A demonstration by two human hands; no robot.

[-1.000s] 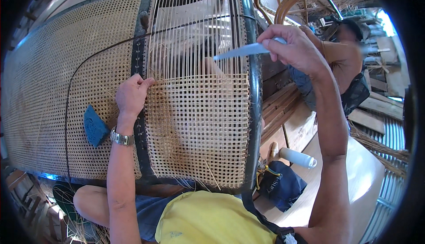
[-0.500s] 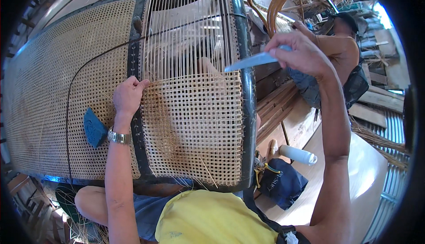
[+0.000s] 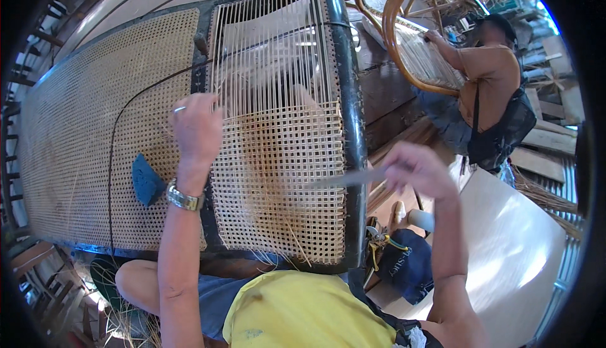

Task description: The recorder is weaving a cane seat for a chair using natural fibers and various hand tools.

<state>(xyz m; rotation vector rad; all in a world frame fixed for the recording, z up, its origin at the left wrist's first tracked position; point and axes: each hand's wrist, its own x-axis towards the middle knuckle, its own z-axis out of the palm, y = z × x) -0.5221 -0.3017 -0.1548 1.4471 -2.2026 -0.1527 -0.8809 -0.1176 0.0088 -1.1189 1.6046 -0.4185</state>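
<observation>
A black-framed (image 3: 355, 120) piece lies before me with a cane panel (image 3: 284, 209), tightly woven in its near half. Bare parallel cane strands (image 3: 265, 89) run across its far half. My left hand (image 3: 197, 130) is closed over the divider beside the weave's upper left edge; whatever its fingers pinch is hidden. Above the frame's right rail, my right hand (image 3: 416, 171) grips a long flat bluish-grey strip-like tool (image 3: 353, 179). The tool points left over the weave and is blurred by motion.
A finished woven cane panel (image 3: 76, 158) fills the left side, with a blue sponge-like piece (image 3: 146, 180) on it. A thin dark cord (image 3: 120, 117) crosses both panels. At the right sit a dark blue bag (image 3: 410, 266) and a co-worker (image 3: 489, 89) handling a curved rattan frame (image 3: 394, 38).
My right hand has swung down and left with the tool, from beside the bare strands to beside the woven half. My left hand has shifted slightly right. The co-worker has turned toward the rattan frame.
</observation>
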